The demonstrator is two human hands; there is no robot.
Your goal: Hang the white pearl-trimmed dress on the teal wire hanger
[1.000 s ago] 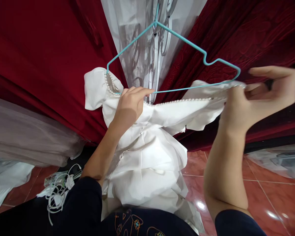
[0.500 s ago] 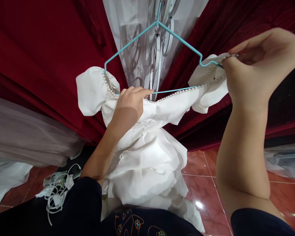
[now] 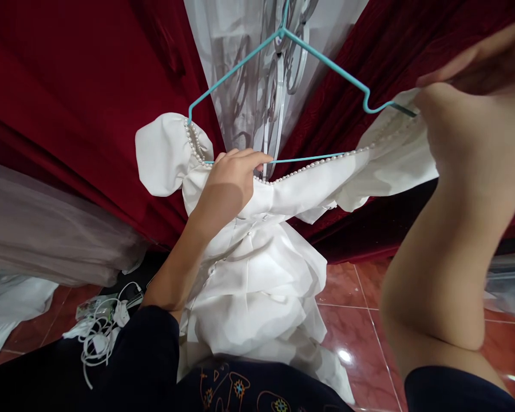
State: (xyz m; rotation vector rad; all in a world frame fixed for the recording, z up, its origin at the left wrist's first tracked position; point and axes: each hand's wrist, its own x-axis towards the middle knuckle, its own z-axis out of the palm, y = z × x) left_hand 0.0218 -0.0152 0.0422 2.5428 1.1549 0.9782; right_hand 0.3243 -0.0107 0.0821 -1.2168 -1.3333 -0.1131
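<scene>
A white dress [image 3: 257,263] with puffed sleeves and a pearl-beaded neckline hangs before me. Its left-side sleeve [image 3: 161,154] sits over one end of a light blue hanger [image 3: 236,67]. My left hand [image 3: 236,177] is closed at the middle of the neckline, gripping the dress together with the hanger's lower bar. At the right, my right hand [image 3: 476,86] pinches the edge of the other sleeve [image 3: 395,154], pulled outward past the hanger's right end. That hand is partly smeared by motion.
Red curtains [image 3: 90,86] hang on both sides, with white metal scrollwork [image 3: 277,109] between them. Tangled white cables [image 3: 98,337] lie on a black surface at lower left. Grey tulle [image 3: 47,229] hangs at left, above reddish floor tiles [image 3: 352,286].
My right hand has moved further right and a little up, stretching the sleeve past the hanger's end. The hanger has shifted slightly right and up. My left hand keeps its hold.
</scene>
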